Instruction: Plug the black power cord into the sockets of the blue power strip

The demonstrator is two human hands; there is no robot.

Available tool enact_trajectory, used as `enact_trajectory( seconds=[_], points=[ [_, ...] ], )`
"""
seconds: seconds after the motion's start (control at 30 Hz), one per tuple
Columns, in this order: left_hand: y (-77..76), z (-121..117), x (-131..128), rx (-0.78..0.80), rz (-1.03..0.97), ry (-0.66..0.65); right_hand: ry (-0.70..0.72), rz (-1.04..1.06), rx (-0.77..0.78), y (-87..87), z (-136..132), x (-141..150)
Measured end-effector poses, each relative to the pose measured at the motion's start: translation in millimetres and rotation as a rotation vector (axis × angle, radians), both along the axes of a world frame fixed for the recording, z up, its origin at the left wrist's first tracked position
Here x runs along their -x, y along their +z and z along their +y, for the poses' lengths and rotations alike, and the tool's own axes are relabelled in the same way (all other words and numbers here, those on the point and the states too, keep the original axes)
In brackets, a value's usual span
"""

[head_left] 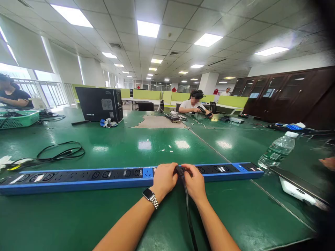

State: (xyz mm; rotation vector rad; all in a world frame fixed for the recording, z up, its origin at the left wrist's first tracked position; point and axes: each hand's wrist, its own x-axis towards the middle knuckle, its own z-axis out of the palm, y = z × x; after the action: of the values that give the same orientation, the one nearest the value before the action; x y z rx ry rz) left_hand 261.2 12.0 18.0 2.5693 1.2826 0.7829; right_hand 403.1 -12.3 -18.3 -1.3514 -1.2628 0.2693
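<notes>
A long blue power strip [112, 184] with a row of black sockets lies across the green table in front of me. Over its right half, my right hand [195, 183] is closed, thumb and fingers pinching the black plug [180, 171] of a power cord. From the other side my left hand [164, 179], with a watch at its wrist, closes on the same plug. The plug is down at the strip's sockets; whether its pins sit in one is hidden by my fingers. Its black cord [188, 212] runs between my forearms toward me.
A coiled black cable [62, 151] lies at left, near a green basket [19, 119]. A black computer case [99, 104] stands farther back. At right are a water bottle [278, 150] and a dark flat device on a white object [299, 191]. Another person [195, 104] works across the table.
</notes>
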Motion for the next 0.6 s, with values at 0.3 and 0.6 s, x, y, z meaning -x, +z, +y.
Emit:
enact_trajectory(
  seconds=[0.3, 0.6],
  points=[
    [-17.4, -27.7, 35.5, -0.111, 0.161, -0.022, 0.106, -0.375, 0.038, -5.1, -4.0, 0.4],
    [-19.1, -48.6, 102.5, -0.237, 0.053, -0.209, -0.224, -0.216, -0.186, 39.3, -7.2, 31.3]
  ],
)
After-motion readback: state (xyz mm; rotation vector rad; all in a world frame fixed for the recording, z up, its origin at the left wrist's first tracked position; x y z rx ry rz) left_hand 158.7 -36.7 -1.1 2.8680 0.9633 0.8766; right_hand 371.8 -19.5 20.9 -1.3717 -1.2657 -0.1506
